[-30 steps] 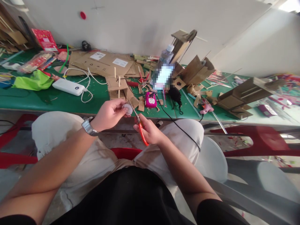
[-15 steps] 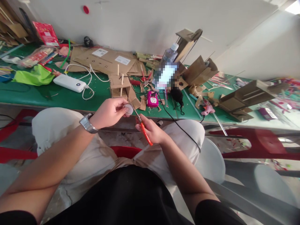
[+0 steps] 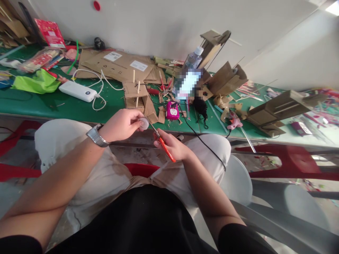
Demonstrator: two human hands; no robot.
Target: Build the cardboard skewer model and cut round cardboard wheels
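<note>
My left hand [image 3: 123, 123], with a metal watch on its wrist, pinches a small round whitish disc [image 3: 144, 123] between thumb and fingers. My right hand [image 3: 173, 144] is wrapped round a hand tool with orange handles [image 3: 166, 150] and a slim metal front end. The tool's tip points up and left, close beside the disc's edge; whether it touches is too small to tell. Both hands are over my lap, just in front of the table's edge. Right behind them stands a cardboard box piece [image 3: 135, 92] with wooden sticks upright in it.
On the green table [image 3: 113, 106] lie a white power bank [image 3: 77, 91] with cable, a pink socket block [image 3: 172, 110], flat cardboard [image 3: 111, 65] and a pink glue gun [image 3: 234, 123]. A black cord [image 3: 198, 135] hangs over my right leg. A bottle [image 3: 194, 58] stands behind a lit, blurred screen [image 3: 188, 84].
Both hands keep their grips. The left hand with the disc has shifted very slightly left and up, and the tool's handle end has moved slightly right. The view has tilted a little.
</note>
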